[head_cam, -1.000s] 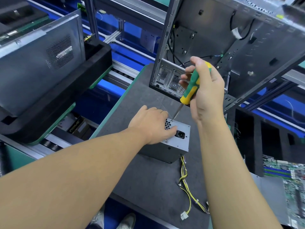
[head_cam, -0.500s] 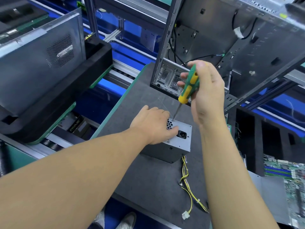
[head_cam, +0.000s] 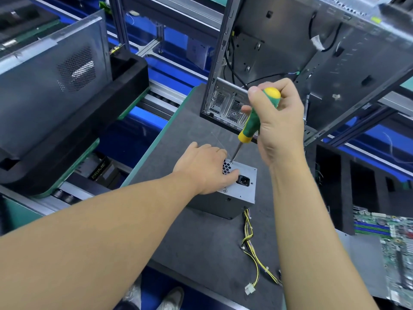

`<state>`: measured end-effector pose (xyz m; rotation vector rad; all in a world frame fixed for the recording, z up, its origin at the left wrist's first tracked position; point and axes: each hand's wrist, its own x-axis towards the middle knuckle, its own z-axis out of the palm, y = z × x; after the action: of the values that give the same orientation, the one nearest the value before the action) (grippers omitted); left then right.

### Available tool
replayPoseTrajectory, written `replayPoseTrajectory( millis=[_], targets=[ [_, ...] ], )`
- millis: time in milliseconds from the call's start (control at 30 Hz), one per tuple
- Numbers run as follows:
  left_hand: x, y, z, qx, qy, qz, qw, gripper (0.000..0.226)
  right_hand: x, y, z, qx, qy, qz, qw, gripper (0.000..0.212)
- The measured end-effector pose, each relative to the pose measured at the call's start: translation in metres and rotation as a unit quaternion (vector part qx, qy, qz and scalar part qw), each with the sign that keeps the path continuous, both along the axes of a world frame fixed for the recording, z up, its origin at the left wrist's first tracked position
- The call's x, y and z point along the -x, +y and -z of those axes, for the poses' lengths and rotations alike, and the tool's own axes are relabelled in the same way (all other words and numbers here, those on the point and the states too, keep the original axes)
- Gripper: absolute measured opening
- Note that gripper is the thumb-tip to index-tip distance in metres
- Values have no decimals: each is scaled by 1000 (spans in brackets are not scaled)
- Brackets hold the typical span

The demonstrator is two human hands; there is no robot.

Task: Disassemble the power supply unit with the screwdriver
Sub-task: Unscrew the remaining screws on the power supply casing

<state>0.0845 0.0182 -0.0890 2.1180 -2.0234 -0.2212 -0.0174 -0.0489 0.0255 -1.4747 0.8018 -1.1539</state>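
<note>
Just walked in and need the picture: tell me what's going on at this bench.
A person is taking apart a power supply on the grey mat. The left hand holds it steady from above; the right hand grips a green and yellow screwdriver, its tip down by the vent holes.

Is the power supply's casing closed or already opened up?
Closed. On the power supply unit all visible grey panels are in place, no internals showing; the screwdriver in the right hand touches its upward socket panel.
</note>
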Motion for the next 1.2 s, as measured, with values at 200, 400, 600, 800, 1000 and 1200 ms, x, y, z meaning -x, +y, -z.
replayPoseTrajectory(
  millis=[200,400,600,800,1000,1200],
  targets=[
    [0,-1,1,-1,-6,2,1000,43,6,-1,-8,-32,70,-42,996,24],
    [2,-1,0,-18,-15,-2,1000,44,-16,13,-7,-39,62,-22,997,19],
    [1,1,-3,-14,-11,0,1000,44,-25,14,-5,36,105,52,992,21],
    [2,2,0,8,-3,-2,1000,43,-16,20,4,69,-26,123,990,16],
    [2,2,1,-2,5,5,1000,50,-10,16,-5,37,88,137,986,24],
    [-1,4,-3,-17,27,21,999,51,-16,13,5,2,44,180,983,25]
  ],
)
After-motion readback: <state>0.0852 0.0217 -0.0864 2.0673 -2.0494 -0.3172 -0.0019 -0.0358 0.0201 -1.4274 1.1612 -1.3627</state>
